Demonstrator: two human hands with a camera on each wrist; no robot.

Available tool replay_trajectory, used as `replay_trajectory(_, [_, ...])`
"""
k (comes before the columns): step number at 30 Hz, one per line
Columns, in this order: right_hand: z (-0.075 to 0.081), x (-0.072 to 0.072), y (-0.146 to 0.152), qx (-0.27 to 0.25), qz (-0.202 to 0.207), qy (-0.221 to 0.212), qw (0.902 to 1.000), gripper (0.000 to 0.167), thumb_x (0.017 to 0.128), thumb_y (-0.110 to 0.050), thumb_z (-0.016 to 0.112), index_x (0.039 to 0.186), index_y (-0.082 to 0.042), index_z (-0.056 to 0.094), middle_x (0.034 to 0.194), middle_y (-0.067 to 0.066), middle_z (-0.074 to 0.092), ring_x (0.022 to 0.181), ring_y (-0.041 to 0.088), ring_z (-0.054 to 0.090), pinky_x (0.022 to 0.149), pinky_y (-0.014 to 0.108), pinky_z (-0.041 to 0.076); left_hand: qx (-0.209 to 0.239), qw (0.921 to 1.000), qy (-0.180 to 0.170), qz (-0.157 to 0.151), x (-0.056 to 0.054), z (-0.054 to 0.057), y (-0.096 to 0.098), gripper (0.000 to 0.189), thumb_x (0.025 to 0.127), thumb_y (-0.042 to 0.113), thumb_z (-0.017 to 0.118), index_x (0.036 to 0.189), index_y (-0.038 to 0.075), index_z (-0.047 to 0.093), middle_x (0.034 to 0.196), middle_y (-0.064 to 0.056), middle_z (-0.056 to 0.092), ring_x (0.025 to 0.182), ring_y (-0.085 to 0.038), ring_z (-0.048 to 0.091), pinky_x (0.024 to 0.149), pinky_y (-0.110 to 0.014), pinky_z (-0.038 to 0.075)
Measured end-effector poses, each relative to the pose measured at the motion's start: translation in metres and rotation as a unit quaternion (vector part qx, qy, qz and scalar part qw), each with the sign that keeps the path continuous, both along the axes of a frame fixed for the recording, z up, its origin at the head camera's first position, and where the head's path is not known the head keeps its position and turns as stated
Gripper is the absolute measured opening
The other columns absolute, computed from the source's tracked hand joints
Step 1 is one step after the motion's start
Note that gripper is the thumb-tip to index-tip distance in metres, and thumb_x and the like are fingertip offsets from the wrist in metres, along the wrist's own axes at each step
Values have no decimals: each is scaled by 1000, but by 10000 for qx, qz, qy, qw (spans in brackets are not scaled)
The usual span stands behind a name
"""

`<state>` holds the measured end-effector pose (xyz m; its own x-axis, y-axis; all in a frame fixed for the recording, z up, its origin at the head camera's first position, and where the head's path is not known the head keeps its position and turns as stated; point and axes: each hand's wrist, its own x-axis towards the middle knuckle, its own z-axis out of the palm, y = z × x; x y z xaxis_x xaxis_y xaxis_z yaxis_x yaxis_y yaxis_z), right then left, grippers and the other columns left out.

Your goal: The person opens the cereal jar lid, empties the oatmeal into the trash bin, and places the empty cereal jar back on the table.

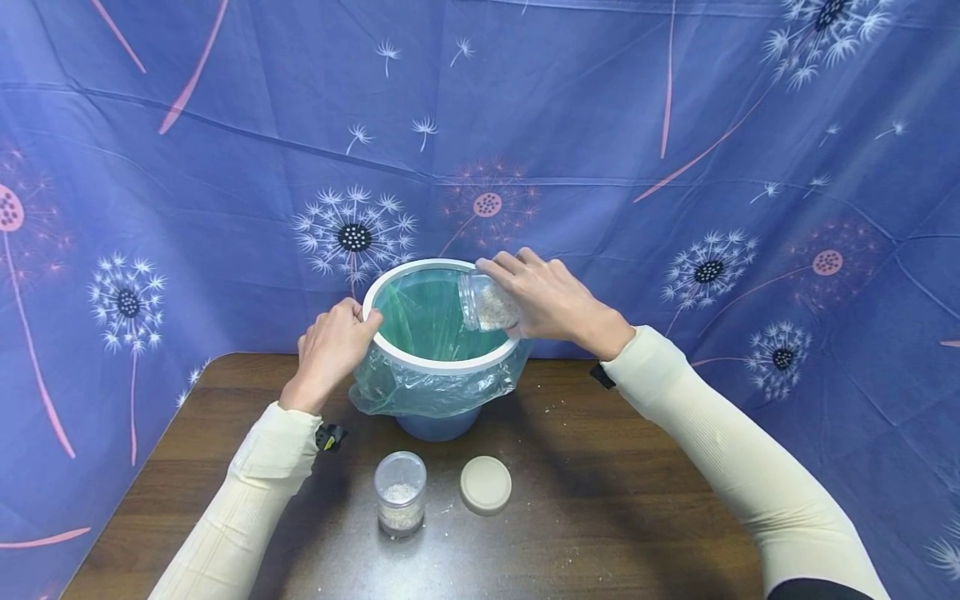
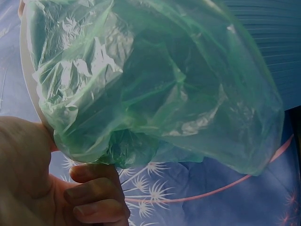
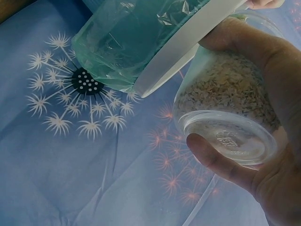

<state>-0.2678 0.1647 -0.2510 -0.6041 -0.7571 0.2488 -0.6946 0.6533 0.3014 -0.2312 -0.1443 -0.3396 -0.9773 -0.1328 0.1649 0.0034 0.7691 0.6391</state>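
1. Blue dandelion-print cloth (image 1: 570, 100) hangs behind a brown wooden surface (image 1: 600, 533) bearing a lined bin (image 1: 438, 427).
2. Only the head view shows the standing jar (image 1: 401, 504) and cream lid (image 1: 486, 483), side by side in front of the bin.
3. Right wrist view alone shows the embossed base (image 3: 228, 143) of the tilted jar (image 1: 493, 307) — plus pale flakes (image 3: 225, 87) close up.
4. That jar's long axis lies nearly level, mouth pointing left over the bin's opening.
5. Right hand (image 1: 551, 296): fingers curled round the tilted jar.
6. Left hand (image 1: 336, 346): thumb and fingers pinching the white rim (image 1: 442, 364) — left wrist view shows its lower fingers bent below the green bag (image 2: 164, 94).
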Motion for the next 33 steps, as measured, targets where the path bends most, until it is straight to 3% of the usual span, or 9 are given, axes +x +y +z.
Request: replay_trajectory(33, [1,0,-3,175,-16,11,9998,108,68,-41,102,158,-11,48,136,11,60,109,38,61,61,48,58,33,10000,-17,-20,2,2,1,33,99,42,47,93,11,57,96,-15,65,94,-40,64,82,-61,46])
